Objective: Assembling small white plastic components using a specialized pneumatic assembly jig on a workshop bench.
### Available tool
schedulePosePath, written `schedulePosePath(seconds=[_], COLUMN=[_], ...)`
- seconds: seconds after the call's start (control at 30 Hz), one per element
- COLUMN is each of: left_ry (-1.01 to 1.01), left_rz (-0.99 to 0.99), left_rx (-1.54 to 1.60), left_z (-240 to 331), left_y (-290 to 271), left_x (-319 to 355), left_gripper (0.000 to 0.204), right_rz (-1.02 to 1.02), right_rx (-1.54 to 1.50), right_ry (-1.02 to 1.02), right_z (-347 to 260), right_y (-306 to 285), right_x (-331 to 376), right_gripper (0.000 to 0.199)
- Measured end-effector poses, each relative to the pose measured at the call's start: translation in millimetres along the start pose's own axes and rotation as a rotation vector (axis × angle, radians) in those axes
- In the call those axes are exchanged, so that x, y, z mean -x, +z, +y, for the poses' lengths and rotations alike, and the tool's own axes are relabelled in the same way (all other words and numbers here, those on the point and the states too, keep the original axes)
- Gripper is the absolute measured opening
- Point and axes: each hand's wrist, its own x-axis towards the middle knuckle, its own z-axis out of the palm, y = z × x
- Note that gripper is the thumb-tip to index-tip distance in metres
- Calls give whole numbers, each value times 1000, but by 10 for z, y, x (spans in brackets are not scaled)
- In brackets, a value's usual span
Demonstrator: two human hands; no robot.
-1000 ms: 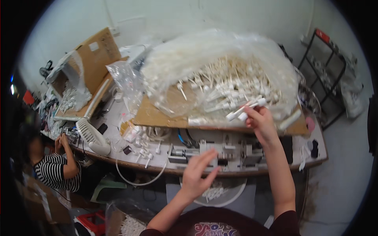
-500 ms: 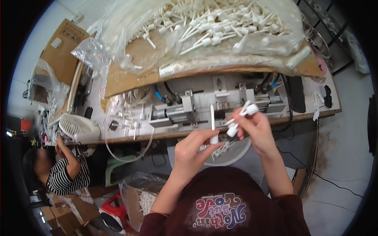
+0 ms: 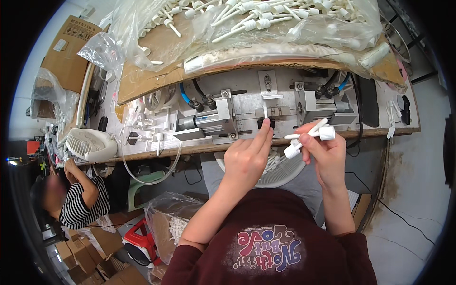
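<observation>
My left hand [image 3: 247,154] reaches to the metal fixture [image 3: 266,111] on the bench, its fingertips pinching a thin white tube [image 3: 265,113] that stands in the slot at the fixture's middle. My right hand [image 3: 323,149] is held just right of it, at the bench's front edge, closed around a few white pump nozzles [image 3: 308,135] whose caps and stems stick out to the left. Behind the fixture, a large clear plastic bag [image 3: 247,23] full of the same white pump parts lies on a cardboard sheet [image 3: 156,80].
A small white fan [image 3: 90,145] and loose white parts [image 3: 147,126] lie at the bench's left end. Another person in a striped shirt [image 3: 78,199] sits at lower left. A bag of white pieces [image 3: 171,223] and a white basket [image 3: 280,166] are below the bench. Cardboard boxes [image 3: 66,52] stand far left.
My view has tipped down toward the fixture. My right hand came back from the bag with white nozzles, and my left hand moved forward to set the thin tube in the fixture.
</observation>
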Motion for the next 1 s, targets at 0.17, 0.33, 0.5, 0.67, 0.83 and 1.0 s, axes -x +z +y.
schedulePosePath(seconds=[0.17, 0.33, 0.5, 0.67, 0.83, 1.0], left_ry=[-7, -40, -105, -314, -400, -359], left_rz=[-25, -28, -70, -23, 24, 33], left_rx=[23, 48, 208, 1052, 1149, 964], left_z=[-23, -24, -29, 195, 206, 173], left_y=[-3, -10, -67, -420, -369, -383], left_x=[-57, -56, -25, 1, 103, 55], left_gripper=[31, 31, 40, 51, 44, 37], right_rz=[53, 139, 143, 53, 39, 84], right_rx=[72, 462, 938, 1160, 1163, 1110], right_ry=[-66, -442, -1001, -1142, -1188, -1171], right_z=[-73, -45, 78, 180, 183, 236], right_y=[4, 29, 5, 11, 72, 44], right_x=[56, 58, 3, 42, -25, -109], right_gripper=[14, 17, 31, 36, 38, 41])
